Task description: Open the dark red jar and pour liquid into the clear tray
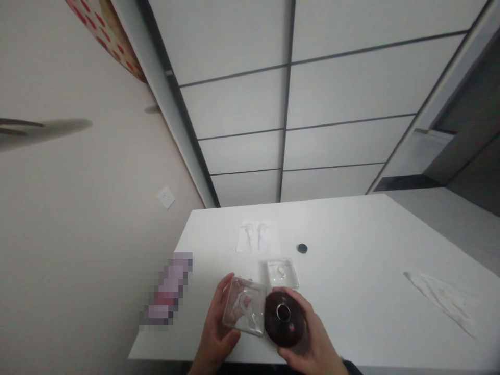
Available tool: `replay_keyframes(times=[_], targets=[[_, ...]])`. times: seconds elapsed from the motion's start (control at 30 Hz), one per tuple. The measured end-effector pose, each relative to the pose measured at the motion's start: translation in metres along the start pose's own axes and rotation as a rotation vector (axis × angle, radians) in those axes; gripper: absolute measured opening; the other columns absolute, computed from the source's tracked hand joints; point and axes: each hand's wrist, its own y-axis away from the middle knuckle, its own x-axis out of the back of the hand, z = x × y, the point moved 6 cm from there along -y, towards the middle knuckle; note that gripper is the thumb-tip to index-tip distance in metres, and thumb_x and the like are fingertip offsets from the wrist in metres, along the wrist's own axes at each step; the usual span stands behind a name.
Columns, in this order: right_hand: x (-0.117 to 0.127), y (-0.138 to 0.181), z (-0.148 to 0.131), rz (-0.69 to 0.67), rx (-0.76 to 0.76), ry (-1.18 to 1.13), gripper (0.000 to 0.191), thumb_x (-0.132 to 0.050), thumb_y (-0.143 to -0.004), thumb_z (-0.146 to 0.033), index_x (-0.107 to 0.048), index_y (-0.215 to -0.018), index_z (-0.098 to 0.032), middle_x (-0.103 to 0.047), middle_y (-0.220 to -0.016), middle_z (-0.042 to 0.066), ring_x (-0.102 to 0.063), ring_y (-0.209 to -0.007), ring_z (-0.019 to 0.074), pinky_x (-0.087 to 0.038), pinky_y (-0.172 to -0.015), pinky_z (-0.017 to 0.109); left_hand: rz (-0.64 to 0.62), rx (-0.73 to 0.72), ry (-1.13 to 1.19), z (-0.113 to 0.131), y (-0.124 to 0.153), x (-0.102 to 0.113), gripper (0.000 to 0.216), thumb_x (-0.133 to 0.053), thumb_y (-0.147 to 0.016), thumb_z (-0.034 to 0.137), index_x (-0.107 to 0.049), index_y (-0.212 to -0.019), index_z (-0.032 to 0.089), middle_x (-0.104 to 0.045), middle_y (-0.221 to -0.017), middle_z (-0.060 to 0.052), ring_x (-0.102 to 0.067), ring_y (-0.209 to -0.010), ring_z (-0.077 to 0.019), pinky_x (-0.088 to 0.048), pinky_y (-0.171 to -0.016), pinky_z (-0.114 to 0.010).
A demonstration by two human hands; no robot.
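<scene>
My left hand (216,325) is closed around a clear square plastic box (246,307), which is tilted towards me with a round shape at its middle. Close beside it, my right hand (312,333) grips a glossy dark-red round bottle (284,330) from its right side. The bottle's circular mouth faces up towards the camera. Just beyond both hands, a second clear square box (282,273) rests on the white table (351,291). Farther back lies a small dark round cap (302,248).
A white sheet (258,237) with two pale, clear pieces on it lies near the table's far edge. A crumpled white cloth (439,299) is on the right. At the left edge is a blurred-out pinkish item (167,291). Behind stand white panelled doors (242,114).
</scene>
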Motion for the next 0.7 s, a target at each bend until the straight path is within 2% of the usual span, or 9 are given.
replay_keyframes(times=[0.1, 0.23, 0.3, 0.4, 0.47, 0.53, 0.6, 0.7], targets=[[-0.002, 0.004, 0.007, 0.008, 0.002, 0.02, 0.094, -0.084, -0.081, -0.032, -0.036, -0.161, -0.021, -0.06, -0.156, 0.023, -0.063, -0.141, 0.043, -0.056, -0.116, 0.057, 0.004, 0.079, 0.251, -0.003, 0.005, -0.014, 0.101, -0.08, -0.077, 0.082, -0.049, -0.157, 0.03, -0.066, -0.152, -0.016, -0.062, -0.143, -0.0429, -0.05, -0.119, -0.058], [-0.005, 0.008, 0.014, 0.006, -0.023, -0.002, 0.097, -0.087, -0.079, -0.032, -0.036, -0.161, -0.021, -0.061, -0.155, 0.023, -0.063, -0.141, 0.0439, -0.056, -0.116, 0.056, -0.089, 0.131, 0.239, 0.004, 0.007, -0.029, 0.1, -0.068, -0.082, 0.09, -0.05, -0.16, 0.03, -0.066, -0.15, -0.018, -0.064, -0.139, -0.0435, -0.057, -0.111, -0.06], [-0.005, 0.01, 0.014, -0.001, -0.02, -0.019, 0.094, -0.085, -0.083, -0.037, -0.036, -0.162, -0.022, -0.06, -0.156, 0.023, -0.063, -0.142, 0.0425, -0.055, -0.117, 0.055, -0.097, 0.145, 0.218, 0.005, 0.007, -0.028, 0.101, -0.068, -0.078, 0.093, -0.053, -0.158, 0.031, -0.068, -0.147, -0.017, -0.066, -0.138, -0.0439, -0.059, -0.109, -0.06], [-0.003, 0.009, 0.015, 0.007, -0.02, -0.059, 0.09, -0.082, -0.088, -0.046, -0.038, -0.163, -0.023, -0.061, -0.156, 0.022, -0.063, -0.142, 0.0404, -0.055, -0.117, 0.052, -0.008, 0.138, 0.272, -0.001, 0.005, -0.019, 0.109, -0.08, -0.068, 0.091, -0.057, -0.155, 0.03, -0.072, -0.143, -0.016, -0.066, -0.137, -0.0457, -0.056, -0.112, -0.06], [-0.002, 0.009, 0.018, 0.011, -0.048, -0.103, 0.085, -0.081, -0.089, -0.051, -0.044, -0.16, -0.024, -0.064, -0.153, 0.021, -0.066, -0.139, 0.0403, -0.055, -0.117, 0.052, 0.061, 0.141, 0.296, -0.008, 0.004, -0.012, 0.118, -0.087, -0.06, 0.088, -0.055, -0.157, 0.029, -0.074, -0.14, -0.016, -0.066, -0.136, -0.0465, -0.054, -0.114, -0.058], [-0.002, 0.008, 0.024, 0.005, -0.094, -0.145, 0.076, -0.08, -0.09, -0.052, -0.052, -0.156, -0.026, -0.068, -0.149, 0.02, -0.069, -0.135, 0.0407, -0.056, -0.115, 0.052, 0.096, 0.155, 0.262, -0.012, 0.004, -0.006, 0.119, -0.088, -0.06, 0.087, -0.053, -0.159, 0.03, -0.074, -0.142, -0.015, -0.069, -0.132, -0.0455, -0.056, -0.113, -0.057], [-0.003, 0.008, 0.027, 0.001, -0.097, -0.18, 0.069, -0.078, -0.092, -0.052, -0.057, -0.153, -0.029, -0.071, -0.145, 0.019, -0.071, -0.132, 0.0406, -0.058, -0.112, 0.052, 0.094, 0.171, 0.156, -0.011, 0.005, -0.001, 0.104, -0.082, -0.072, 0.084, -0.054, -0.158, 0.034, -0.076, -0.141, -0.011, -0.074, -0.126, -0.0421, -0.06, -0.109, -0.056], [-0.002, 0.008, 0.029, 0.016, -0.05, -0.205, 0.067, -0.075, -0.095, -0.057, -0.057, -0.155, -0.035, -0.074, -0.143, 0.016, -0.073, -0.13, 0.0377, -0.061, -0.109, 0.048, 0.048, 0.179, -0.077, 0.0, 0.007, 0.005, 0.069, -0.064, -0.096, 0.074, -0.06, -0.153, 0.035, -0.079, -0.134, -0.008, -0.079, -0.115, -0.0368, -0.063, -0.104, -0.056]])
